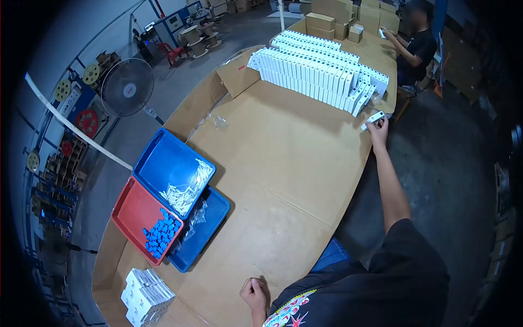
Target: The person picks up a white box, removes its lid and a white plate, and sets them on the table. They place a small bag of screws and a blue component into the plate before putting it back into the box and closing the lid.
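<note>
My right hand (379, 132) reaches out to the table's right edge, its fingers closed on a small white box (372, 119) with dark spots on its end. Just beyond it stand long rows of similar white boxes (310, 71), packed side by side. My left hand (254, 294) rests near the table's front edge, curled into a fist with nothing showing in it.
A blue tray (158, 158) holds white sticks, and a red tray (131, 201) holds small blue pieces. Another blue tray (215, 218) with clear plastic lies partly beneath. White packets (146, 297) are stacked front left. A co-worker (417, 49) sits far right by cardboard boxes (320, 22).
</note>
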The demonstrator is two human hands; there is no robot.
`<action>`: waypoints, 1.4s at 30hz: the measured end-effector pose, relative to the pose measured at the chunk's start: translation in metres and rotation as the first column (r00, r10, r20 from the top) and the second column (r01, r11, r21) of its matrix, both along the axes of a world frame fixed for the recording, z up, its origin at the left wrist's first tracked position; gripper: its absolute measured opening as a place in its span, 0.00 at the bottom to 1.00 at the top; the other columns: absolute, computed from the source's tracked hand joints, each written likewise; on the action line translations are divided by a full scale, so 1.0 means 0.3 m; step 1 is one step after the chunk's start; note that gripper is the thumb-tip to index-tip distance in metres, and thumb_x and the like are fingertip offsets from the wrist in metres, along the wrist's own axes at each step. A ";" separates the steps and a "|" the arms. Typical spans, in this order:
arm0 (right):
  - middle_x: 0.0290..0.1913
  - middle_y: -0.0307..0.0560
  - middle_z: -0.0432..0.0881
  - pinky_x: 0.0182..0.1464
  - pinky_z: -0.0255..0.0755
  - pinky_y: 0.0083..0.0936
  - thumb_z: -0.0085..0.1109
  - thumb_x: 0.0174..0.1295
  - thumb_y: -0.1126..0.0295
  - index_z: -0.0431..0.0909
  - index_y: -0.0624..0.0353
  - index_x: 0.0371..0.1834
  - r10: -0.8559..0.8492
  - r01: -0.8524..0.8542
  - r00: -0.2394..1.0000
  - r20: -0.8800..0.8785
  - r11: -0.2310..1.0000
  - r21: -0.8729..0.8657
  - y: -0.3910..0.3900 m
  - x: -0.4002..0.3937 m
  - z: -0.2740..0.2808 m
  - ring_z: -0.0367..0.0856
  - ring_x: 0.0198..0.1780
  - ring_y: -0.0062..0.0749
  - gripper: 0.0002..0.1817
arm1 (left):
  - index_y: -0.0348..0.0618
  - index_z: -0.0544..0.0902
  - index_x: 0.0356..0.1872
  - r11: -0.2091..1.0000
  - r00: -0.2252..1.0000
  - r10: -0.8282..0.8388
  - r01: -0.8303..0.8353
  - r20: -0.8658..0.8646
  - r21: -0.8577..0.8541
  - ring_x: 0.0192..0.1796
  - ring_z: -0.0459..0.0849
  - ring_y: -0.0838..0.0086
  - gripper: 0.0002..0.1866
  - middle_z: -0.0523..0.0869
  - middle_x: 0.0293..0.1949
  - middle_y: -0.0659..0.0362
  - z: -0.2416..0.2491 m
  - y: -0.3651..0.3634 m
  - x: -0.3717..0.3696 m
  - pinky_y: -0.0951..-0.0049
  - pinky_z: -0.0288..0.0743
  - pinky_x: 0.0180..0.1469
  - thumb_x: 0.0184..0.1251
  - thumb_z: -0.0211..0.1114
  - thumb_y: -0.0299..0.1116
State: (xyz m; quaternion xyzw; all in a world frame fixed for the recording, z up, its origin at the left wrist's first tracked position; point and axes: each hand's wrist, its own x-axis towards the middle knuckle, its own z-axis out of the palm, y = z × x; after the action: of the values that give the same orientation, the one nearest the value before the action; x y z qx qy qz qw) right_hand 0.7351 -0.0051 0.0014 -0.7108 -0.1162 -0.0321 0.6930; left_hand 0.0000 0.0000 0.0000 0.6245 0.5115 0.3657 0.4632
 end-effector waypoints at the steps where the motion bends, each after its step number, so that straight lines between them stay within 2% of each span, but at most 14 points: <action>1: 0.75 0.59 0.69 0.73 0.73 0.39 0.82 0.54 0.70 0.50 0.60 0.84 -0.036 0.035 0.999 -0.035 0.999 -0.033 -0.005 0.008 0.018 0.75 0.72 0.48 0.58 | 0.31 0.79 0.24 1.000 1.000 0.005 -0.005 -0.014 0.007 0.28 0.79 0.75 0.21 0.83 0.24 0.55 0.012 0.004 -0.005 0.73 0.72 0.33 0.81 0.60 0.32; 3: 0.74 0.59 0.70 0.70 0.75 0.39 0.82 0.53 0.71 0.51 0.63 0.83 -0.093 0.092 0.995 -0.043 0.995 -0.039 -0.019 0.099 0.035 0.78 0.70 0.46 0.57 | 0.31 0.79 0.23 1.000 1.000 0.004 -0.004 -0.022 0.017 0.27 0.79 0.76 0.21 0.82 0.24 0.56 0.013 -0.021 0.048 0.73 0.71 0.32 0.82 0.60 0.31; 6: 0.74 0.57 0.70 0.68 0.77 0.36 0.81 0.54 0.74 0.51 0.61 0.81 -0.129 0.136 0.990 -0.061 0.981 0.137 0.040 0.186 -0.047 0.79 0.68 0.45 0.55 | 0.32 0.79 0.23 0.998 0.999 -0.008 0.011 -0.054 0.057 0.27 0.78 0.77 0.21 0.81 0.23 0.57 0.025 -0.001 0.046 0.75 0.69 0.30 0.83 0.58 0.30; 9: 0.73 0.55 0.72 0.67 0.78 0.35 0.76 0.57 0.76 0.57 0.60 0.79 -0.029 0.004 0.994 0.102 0.971 0.239 0.130 0.251 -0.137 0.81 0.67 0.42 0.47 | 0.32 0.79 0.23 0.999 0.997 -0.008 0.012 -0.080 0.046 0.27 0.79 0.77 0.21 0.81 0.24 0.57 0.005 -0.009 0.034 0.75 0.70 0.31 0.83 0.58 0.29; 11: 0.70 0.57 0.77 0.67 0.77 0.37 0.66 0.62 0.80 0.62 0.59 0.78 0.230 -0.244 0.960 0.159 0.967 0.074 0.220 0.345 -0.269 0.82 0.67 0.45 0.40 | 0.32 0.79 0.23 0.999 0.996 -0.008 0.012 -0.089 0.047 0.28 0.79 0.77 0.21 0.82 0.24 0.57 -0.012 -0.008 0.025 0.75 0.71 0.31 0.82 0.58 0.29; 13: 0.75 0.52 0.76 0.71 0.72 0.33 0.59 0.69 0.80 0.61 0.60 0.82 0.112 -0.071 0.975 0.191 0.975 -0.209 0.278 0.289 -0.228 0.77 0.73 0.39 0.37 | 0.32 0.80 0.23 0.999 0.997 0.009 -0.005 -0.082 0.049 0.27 0.80 0.75 0.19 0.83 0.24 0.56 -0.003 -0.009 0.037 0.73 0.72 0.32 0.80 0.61 0.29; 14: 0.74 0.56 0.78 0.70 0.71 0.32 0.59 0.69 0.81 0.61 0.59 0.83 0.057 0.001 0.984 0.171 0.948 -0.318 0.276 0.217 -0.154 0.79 0.72 0.40 0.38 | 0.33 0.81 0.23 0.999 0.997 0.021 -0.017 -0.079 0.049 0.27 0.80 0.75 0.18 0.83 0.23 0.56 0.000 -0.011 0.042 0.73 0.72 0.32 0.78 0.63 0.29; 17: 0.71 0.60 0.81 0.70 0.72 0.34 0.60 0.69 0.81 0.64 0.58 0.82 0.015 0.027 0.992 0.123 0.942 -0.334 0.248 0.154 -0.069 0.80 0.71 0.43 0.36 | 0.33 0.81 0.23 0.998 0.995 0.025 -0.019 -0.097 0.059 0.27 0.80 0.74 0.17 0.83 0.23 0.56 -0.013 -0.013 0.037 0.72 0.73 0.32 0.77 0.63 0.29; 18: 0.70 0.55 0.83 0.68 0.73 0.32 0.63 0.69 0.81 0.67 0.61 0.80 0.011 0.031 0.989 0.151 0.962 -0.270 0.240 0.163 -0.077 0.82 0.70 0.39 0.34 | 0.33 0.80 0.23 0.998 0.994 0.016 -0.009 -0.104 0.064 0.27 0.80 0.75 0.18 0.83 0.24 0.56 -0.010 -0.010 0.040 0.73 0.72 0.32 0.78 0.62 0.28; 24: 0.69 0.55 0.83 0.68 0.76 0.29 0.69 0.67 0.79 0.64 0.68 0.76 -0.011 0.044 0.986 0.168 0.980 -0.193 0.256 0.266 -0.190 0.83 0.68 0.35 0.35 | 0.33 0.79 0.22 0.997 0.987 0.010 0.003 -0.157 0.082 0.28 0.79 0.76 0.19 0.83 0.24 0.56 0.004 -0.012 0.054 0.73 0.71 0.32 0.78 0.61 0.28; 30: 0.64 0.56 0.85 0.65 0.79 0.32 0.77 0.61 0.73 0.66 0.67 0.71 0.004 0.051 0.983 0.185 0.956 -0.290 0.244 0.154 -0.090 0.87 0.63 0.37 0.38 | 0.36 0.79 0.23 0.992 0.985 0.016 0.006 -0.173 0.129 0.27 0.77 0.75 0.18 0.81 0.23 0.57 0.010 -0.011 0.067 0.70 0.70 0.31 0.77 0.63 0.30; 33: 0.61 0.56 0.87 0.63 0.80 0.33 0.77 0.60 0.73 0.69 0.67 0.68 -0.055 0.105 0.986 0.159 0.939 -0.328 0.255 0.132 -0.056 0.88 0.61 0.38 0.35 | 0.39 0.80 0.25 0.985 0.978 0.028 0.008 -0.207 0.172 0.26 0.73 0.73 0.17 0.77 0.22 0.58 0.053 -0.014 0.097 0.67 0.70 0.30 0.78 0.65 0.33; 36: 0.57 0.61 0.88 0.60 0.79 0.44 0.76 0.62 0.70 0.69 0.62 0.68 -0.131 0.206 0.964 0.229 0.918 -0.338 0.276 0.140 -0.060 0.88 0.59 0.53 0.33 | 0.38 0.80 0.25 0.980 0.973 0.009 0.038 -0.229 0.197 0.26 0.73 0.72 0.16 0.76 0.22 0.56 0.102 -0.007 0.122 0.67 0.69 0.29 0.77 0.65 0.33; 42: 0.56 0.64 0.88 0.60 0.77 0.51 0.74 0.64 0.68 0.71 0.61 0.67 -0.174 0.245 0.965 0.196 0.867 -0.434 0.284 0.125 -0.053 0.86 0.59 0.63 0.30 | 0.37 0.80 0.26 0.973 0.967 0.027 0.033 -0.253 0.229 0.25 0.71 0.73 0.16 0.75 0.22 0.56 0.102 -0.004 0.130 0.67 0.67 0.28 0.77 0.65 0.32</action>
State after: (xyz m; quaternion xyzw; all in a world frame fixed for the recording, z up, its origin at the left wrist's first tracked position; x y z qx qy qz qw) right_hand 0.7726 0.0801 -0.0144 -0.8567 -0.0943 -0.1327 0.4894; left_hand 0.0389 -0.0013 0.0307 0.7168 0.5196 0.3389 0.3184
